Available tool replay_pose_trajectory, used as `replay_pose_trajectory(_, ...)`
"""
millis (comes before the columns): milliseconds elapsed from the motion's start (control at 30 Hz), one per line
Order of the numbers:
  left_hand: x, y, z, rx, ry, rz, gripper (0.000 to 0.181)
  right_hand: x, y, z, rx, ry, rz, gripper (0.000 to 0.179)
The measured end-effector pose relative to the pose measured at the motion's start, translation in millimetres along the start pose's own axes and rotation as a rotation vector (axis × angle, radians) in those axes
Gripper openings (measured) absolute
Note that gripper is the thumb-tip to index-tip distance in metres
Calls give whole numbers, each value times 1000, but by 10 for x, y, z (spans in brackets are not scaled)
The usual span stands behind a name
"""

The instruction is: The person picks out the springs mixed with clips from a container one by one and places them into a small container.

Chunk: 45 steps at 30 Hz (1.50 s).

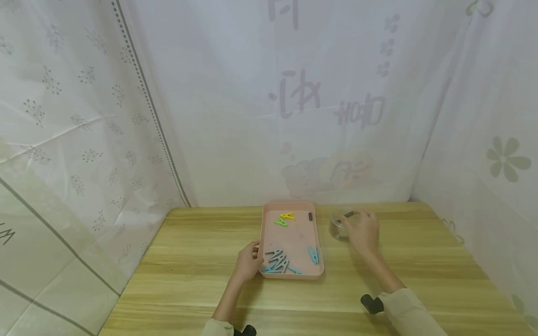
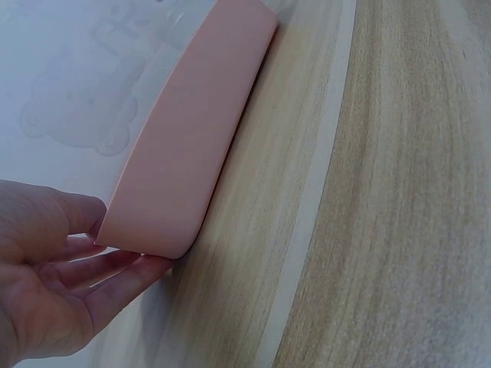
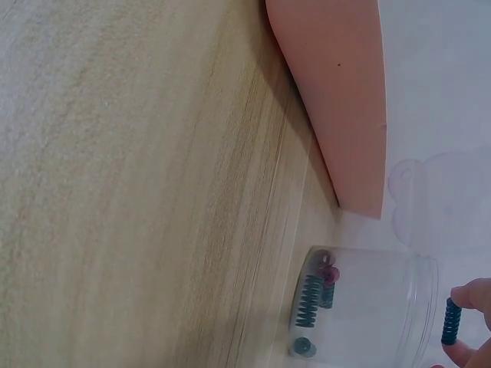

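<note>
A pink tray (image 1: 290,238) lies on the table, and my left hand (image 1: 248,262) grips its left wall near the front corner, thumb at the rim and fingers beneath. My right hand (image 1: 364,233) pinches a dark spring (image 3: 451,322) between thumb and fingertip, just above the mouth of a clear jar (image 3: 376,299). Inside the jar are several dark springs (image 3: 308,301) and a small reddish piece (image 3: 330,274). Another short dark piece (image 1: 310,216), probably a spring, lies at the tray's back right.
In the tray are a yellow clothespin (image 1: 287,215), a green clothespin (image 1: 280,222), a blue clothespin (image 1: 313,255) and a pile of grey and blue clothespins (image 1: 277,262). The wooden table (image 1: 201,238) meets a printed curtain (image 1: 235,140) at its back edge.
</note>
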State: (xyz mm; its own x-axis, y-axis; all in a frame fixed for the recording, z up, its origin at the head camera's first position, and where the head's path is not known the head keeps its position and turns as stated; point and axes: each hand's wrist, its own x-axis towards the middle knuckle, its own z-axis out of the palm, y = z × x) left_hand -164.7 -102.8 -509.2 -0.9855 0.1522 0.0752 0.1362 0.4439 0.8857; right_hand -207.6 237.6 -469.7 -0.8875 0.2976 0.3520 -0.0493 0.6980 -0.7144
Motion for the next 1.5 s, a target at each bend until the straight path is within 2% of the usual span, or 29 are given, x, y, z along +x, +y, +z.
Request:
replay_pose_trajectory(400, 5, -9, -1, -7, -8, -6, 50, 8, 76, 30, 26, 5, -6, 54)
replay_pose_trajectory(1000, -2, -19, -2, -30, -11, 1, 49, 19, 131, 37, 31, -41, 22, 52)
replay_pose_trajectory(1500, 7, -13, 13, -3, 13, 1, 48, 24, 142, 69, 4, -8, 6, 51)
